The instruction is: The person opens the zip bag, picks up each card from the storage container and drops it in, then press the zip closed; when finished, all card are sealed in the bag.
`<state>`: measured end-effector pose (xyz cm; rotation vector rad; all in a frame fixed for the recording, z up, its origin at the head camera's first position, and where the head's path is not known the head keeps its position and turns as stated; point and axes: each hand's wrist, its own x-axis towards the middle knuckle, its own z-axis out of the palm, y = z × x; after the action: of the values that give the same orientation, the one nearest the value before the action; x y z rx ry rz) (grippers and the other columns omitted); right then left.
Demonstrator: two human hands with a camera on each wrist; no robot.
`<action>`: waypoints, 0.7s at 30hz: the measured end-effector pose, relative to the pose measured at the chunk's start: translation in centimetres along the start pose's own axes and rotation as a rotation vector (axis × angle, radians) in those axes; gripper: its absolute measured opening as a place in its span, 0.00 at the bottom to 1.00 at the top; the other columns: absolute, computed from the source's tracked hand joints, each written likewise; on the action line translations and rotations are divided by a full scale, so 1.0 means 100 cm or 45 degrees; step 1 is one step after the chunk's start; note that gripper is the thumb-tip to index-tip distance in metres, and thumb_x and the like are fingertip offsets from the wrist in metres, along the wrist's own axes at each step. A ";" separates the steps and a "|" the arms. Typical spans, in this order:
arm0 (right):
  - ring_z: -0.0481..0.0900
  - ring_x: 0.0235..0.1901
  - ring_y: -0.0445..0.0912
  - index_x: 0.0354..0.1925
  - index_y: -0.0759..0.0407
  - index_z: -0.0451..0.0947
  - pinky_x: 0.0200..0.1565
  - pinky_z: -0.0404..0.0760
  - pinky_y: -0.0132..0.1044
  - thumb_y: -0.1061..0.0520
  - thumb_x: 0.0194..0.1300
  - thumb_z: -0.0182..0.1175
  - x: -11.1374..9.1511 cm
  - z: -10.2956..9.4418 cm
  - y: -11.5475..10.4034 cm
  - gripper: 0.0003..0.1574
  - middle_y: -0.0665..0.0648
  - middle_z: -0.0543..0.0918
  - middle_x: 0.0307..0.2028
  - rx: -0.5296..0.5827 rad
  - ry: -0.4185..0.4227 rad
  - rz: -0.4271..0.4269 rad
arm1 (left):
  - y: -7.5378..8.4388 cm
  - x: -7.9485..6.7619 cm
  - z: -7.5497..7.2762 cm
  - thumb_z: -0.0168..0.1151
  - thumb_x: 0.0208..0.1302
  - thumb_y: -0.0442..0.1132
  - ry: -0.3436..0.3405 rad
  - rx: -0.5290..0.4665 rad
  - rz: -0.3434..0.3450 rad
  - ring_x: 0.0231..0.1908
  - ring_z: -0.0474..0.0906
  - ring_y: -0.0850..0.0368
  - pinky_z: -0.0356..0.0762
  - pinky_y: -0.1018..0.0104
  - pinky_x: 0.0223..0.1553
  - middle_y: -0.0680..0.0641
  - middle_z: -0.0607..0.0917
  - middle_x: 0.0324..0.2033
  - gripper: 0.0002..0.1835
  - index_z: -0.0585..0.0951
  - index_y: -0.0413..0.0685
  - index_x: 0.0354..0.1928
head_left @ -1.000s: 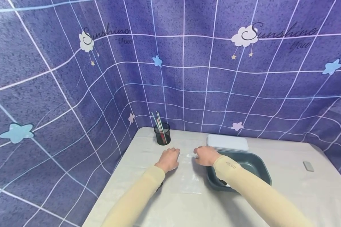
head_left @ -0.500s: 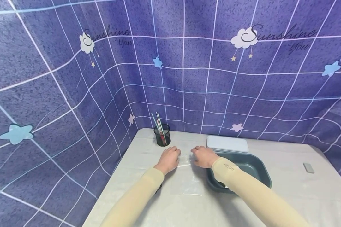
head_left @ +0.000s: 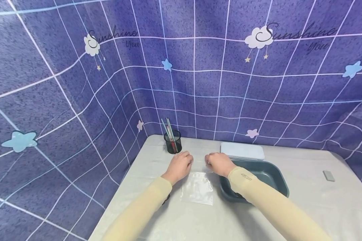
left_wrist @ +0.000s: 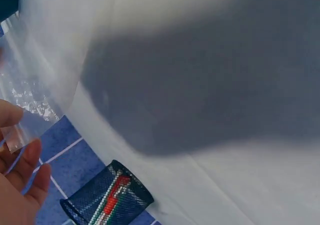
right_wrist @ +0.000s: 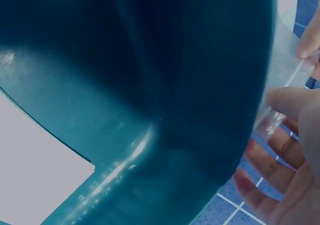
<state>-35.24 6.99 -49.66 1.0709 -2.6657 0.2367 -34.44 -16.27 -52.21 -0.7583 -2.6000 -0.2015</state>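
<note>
A clear plastic bag (head_left: pixel 197 190) extends toward me below and between my hands. My left hand (head_left: pixel 179 166) pinches its far left corner; in the left wrist view, the thumb (left_wrist: pixel 10 113) presses the film (left_wrist: pixel 35 102) against curled fingers. With my right hand (head_left: pixel 219 164) I grip the far right corner, beside the dark teal basin (head_left: pixel 285 187). The right wrist view has the bag's edge (right_wrist: pixel 287 50) stretched between the fingers of both hands. My right forearm covers part of the basin.
A black mesh pen cup (head_left: pixel 172 147) with several pencils stands at the back left. Behind the basin lies a white flat case (head_left: pixel 242 150). White cards (right_wrist: pixel 35 170) lie inside the basin. A small grey block (head_left: pixel 328 175) sits far right. Something black (head_left: pixel 166 199) peeks from under my left sleeve.
Both hands have risen slightly, still holding the bag. More of the bag's glossy surface shows between them, while its near edge stays about where it was.
</note>
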 end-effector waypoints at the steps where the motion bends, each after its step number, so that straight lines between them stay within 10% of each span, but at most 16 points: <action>1: 0.84 0.29 0.50 0.34 0.54 0.83 0.34 0.83 0.48 0.62 0.62 0.71 0.000 -0.001 0.001 0.06 0.50 0.83 0.29 0.002 0.034 -0.013 | 0.000 0.001 -0.002 0.67 0.65 0.35 0.017 -0.004 0.006 0.36 0.76 0.56 0.75 0.58 0.42 0.56 0.76 0.32 0.05 0.82 0.54 0.33; 21: 0.83 0.34 0.46 0.33 0.54 0.86 0.41 0.82 0.47 0.61 0.58 0.73 -0.032 -0.071 -0.017 0.05 0.46 0.83 0.31 0.059 0.501 -0.056 | 0.029 0.008 -0.071 0.68 0.66 0.34 0.473 -0.209 0.121 0.42 0.77 0.55 0.72 0.58 0.42 0.56 0.83 0.39 0.04 0.87 0.51 0.41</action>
<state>-30.56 9.57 -43.72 0.9782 -2.2935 0.4521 -30.93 -15.25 -45.46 -0.8119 -2.2103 -0.4833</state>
